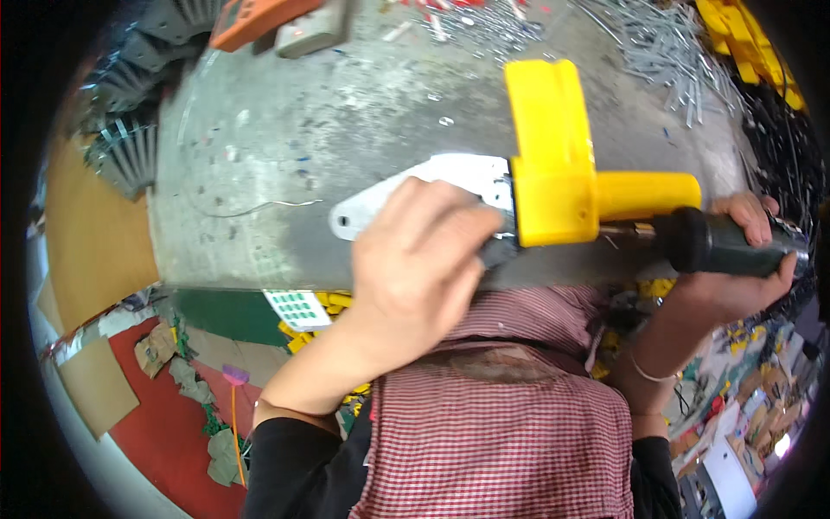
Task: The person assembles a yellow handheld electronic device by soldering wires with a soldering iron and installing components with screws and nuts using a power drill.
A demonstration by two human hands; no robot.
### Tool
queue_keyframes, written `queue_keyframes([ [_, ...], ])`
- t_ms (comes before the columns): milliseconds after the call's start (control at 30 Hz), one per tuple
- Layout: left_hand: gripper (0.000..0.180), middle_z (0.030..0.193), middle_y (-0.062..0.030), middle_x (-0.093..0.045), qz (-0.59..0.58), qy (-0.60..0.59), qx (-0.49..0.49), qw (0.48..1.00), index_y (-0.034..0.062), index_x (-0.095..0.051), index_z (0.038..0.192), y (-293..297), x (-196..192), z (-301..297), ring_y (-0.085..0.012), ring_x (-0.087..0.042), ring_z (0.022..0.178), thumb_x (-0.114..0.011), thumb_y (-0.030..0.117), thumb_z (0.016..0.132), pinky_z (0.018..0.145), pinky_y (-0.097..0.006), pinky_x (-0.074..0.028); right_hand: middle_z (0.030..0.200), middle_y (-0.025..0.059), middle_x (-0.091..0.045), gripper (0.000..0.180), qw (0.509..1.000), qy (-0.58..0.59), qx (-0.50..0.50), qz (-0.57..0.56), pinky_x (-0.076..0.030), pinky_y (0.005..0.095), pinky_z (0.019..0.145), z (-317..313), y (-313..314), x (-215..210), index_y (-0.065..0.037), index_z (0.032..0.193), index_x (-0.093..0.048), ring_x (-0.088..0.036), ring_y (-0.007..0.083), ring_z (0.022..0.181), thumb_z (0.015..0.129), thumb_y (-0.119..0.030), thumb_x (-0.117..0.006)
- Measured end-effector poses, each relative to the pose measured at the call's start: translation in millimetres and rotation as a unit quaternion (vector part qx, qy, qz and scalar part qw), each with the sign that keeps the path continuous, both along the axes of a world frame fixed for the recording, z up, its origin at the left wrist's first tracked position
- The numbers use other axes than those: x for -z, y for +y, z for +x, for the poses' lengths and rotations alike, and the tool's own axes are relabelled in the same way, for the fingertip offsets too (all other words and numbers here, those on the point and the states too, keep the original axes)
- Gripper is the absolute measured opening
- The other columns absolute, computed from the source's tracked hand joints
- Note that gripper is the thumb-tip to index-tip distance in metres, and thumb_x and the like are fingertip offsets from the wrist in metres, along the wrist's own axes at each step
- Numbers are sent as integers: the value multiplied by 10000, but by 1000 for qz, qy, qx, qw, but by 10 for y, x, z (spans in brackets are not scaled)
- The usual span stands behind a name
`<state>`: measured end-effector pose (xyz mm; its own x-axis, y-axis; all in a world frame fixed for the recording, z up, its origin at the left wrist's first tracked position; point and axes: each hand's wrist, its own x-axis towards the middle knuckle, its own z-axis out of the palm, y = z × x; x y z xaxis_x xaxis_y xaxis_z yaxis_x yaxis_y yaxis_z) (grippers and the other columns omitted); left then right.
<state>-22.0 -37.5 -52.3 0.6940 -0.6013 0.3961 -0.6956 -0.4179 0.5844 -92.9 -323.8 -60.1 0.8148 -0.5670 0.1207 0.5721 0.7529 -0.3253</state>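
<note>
Near the front edge of the grey metal worktable [251, 251] is a yellow plastic housing [558, 203] with an upright part and a handle-like yellow bar sticking out to the right. A flat silver metal plate [372, 201] with a hole at its pointed end extends left from the housing. My left hand [424, 255] is closed over the plate beside the housing. In my right hand [743, 233] is a black power screwdriver [726, 245], lying sideways. Its bit points left and reaches the housing's right side; whether it touches a screw cannot be made out.
Loose screws [484, 35] and long metal pins [674, 65] lie in piles at the back. More yellow parts [752, 43] sit at the far right. Stacked metal plates [130, 151] stand on the left, and an orange tool [259, 19] lies at the back left.
</note>
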Motion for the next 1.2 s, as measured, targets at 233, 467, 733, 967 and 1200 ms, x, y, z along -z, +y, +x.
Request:
queue_keyframes([
  [233, 354, 841, -93, -576, -36, -21, 9, 999, 31, -639, 914, -66, 103, -3, -281, -565, 727, -645, -40, 568, 612, -362, -471, 844, 57, -404, 347, 999, 5, -13, -38, -405, 334, 823, -123, -183, 78, -12, 1109, -384, -448, 154, 763, 846, -169, -546],
  [467, 291, 856, -92, -594, -70, 49, -9, 996, 22, -643, 925, -40, 68, -15, -272, -566, 754, -688, 5, 638, 643, -358, -471, 1113, 107, -412, 922, 996, -10, -66, -53, -152, 434, 1165, -179, -122, -81, 8, 1489, -109, -397, 238, 1173, 758, -226, -620],
  [733, 319, 861, -87, -594, -48, 52, 7, 998, 29, -645, 914, -54, 35, -94, -274, -566, 756, -668, -29, 601, 637, -357, -470, 1019, 66, -402, 740, 986, -94, -139, -4, -57, 503, 1187, -179, -79, -87, -90, 1464, -283, -430, 197, 1119, 806, -302, -548],
  [967, 350, 840, -111, -614, -44, 8, 5, 999, 24, -654, 907, -24, 97, -13, -291, -590, 742, -645, -63, 568, 636, -367, -480, 808, -7, -439, 349, 992, -86, -94, 14, -376, 365, 879, -59, -18, -37, -61, 1104, -415, -464, 134, 784, 856, -199, -617],
  [1200, 195, 769, -83, -586, -96, 72, -28, 992, 27, -652, 796, 38, 127, 52, -257, -580, 710, -684, -14, 609, 611, -353, -465, 935, 20, -472, 655, 995, -53, -88, -15, -289, 471, 1070, -16, 52, -63, -29, 1268, -406, -494, 183, 983, 783, -389, -659],
])
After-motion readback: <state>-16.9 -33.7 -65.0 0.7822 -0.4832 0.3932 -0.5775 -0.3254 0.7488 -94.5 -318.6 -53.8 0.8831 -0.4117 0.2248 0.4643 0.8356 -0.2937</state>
